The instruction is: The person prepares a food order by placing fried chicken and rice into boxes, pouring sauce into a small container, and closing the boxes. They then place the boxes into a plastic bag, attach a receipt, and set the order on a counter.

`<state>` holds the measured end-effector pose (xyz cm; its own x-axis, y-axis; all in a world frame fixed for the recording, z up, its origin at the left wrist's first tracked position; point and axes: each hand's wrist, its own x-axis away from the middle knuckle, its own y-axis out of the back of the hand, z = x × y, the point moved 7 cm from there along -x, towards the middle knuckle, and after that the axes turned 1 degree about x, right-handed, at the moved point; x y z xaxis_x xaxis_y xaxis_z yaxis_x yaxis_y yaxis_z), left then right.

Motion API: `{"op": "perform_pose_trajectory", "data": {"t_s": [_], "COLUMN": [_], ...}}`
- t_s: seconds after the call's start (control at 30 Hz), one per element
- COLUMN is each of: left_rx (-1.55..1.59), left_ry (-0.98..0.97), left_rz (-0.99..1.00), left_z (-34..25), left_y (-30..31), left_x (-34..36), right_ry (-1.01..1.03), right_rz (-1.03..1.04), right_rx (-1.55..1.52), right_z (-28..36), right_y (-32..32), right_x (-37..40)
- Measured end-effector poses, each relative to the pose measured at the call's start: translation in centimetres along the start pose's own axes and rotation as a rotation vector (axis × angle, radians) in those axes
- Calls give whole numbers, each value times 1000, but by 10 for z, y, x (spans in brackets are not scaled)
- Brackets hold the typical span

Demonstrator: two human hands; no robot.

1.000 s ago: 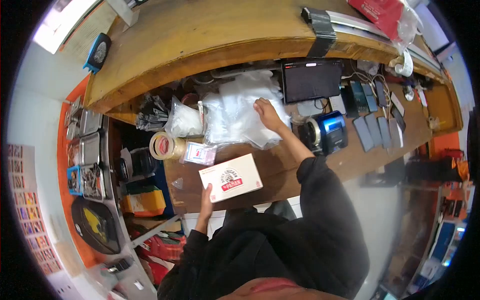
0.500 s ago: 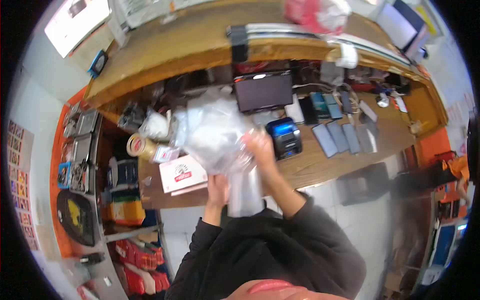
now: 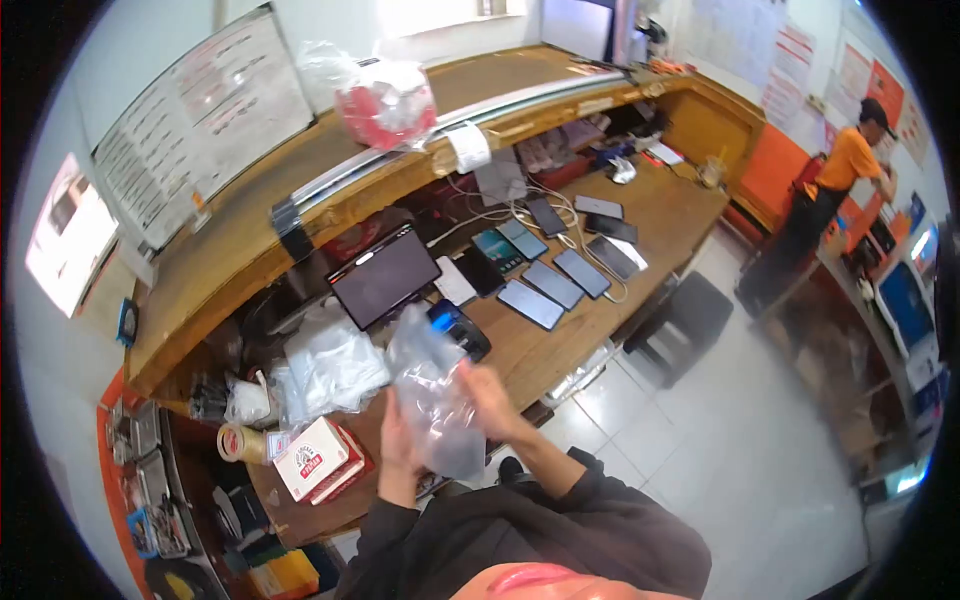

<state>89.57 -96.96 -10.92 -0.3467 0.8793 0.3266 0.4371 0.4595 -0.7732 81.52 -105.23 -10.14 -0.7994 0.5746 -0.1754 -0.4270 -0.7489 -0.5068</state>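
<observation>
A loose, matte top [image 3: 560, 535] in charcoal black shows soft creases across the front. Its left sleeve [image 3: 377, 532] and right sleeve [image 3: 612, 500], both long, roomy and of the same dark cloth, stop short of the left hand [image 3: 399, 440] and right hand [image 3: 492, 405], both of them bare.

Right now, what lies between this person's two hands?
A clear plastic bag lies between the left hand and the right hand, as the head view shows.
</observation>
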Motion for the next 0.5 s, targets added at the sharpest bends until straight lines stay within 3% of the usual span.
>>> {"op": "perform_pose_trajectory", "data": {"t_s": [0.07, 0.13, 0.2, 0.33, 0.43, 0.5], "left_rx": [49, 17, -25, -138, -247, -323], "left_ry": [52, 103, 163, 227, 185, 131], "left_rz": [73, 195, 274, 365, 373, 368], "left_z": [37, 67, 87, 95, 80, 63], "left_y": [-17, -30, -36, -36, -25, -16], "left_x": [-7, -13, -17, -21, -29, -40], "right_ry": [-67, -89, -5, 257, 312, 245], "right_rz": [45, 59, 279, 8, -150, -275], "right_rx": [278, 344, 246, 328, 258, 46], "right_z": [-8, 22, 59, 96, 137, 141], "right_y": [-33, -56, -76, -27, -15, 2], "right_x": [28, 51, 65, 82, 112, 125]}}
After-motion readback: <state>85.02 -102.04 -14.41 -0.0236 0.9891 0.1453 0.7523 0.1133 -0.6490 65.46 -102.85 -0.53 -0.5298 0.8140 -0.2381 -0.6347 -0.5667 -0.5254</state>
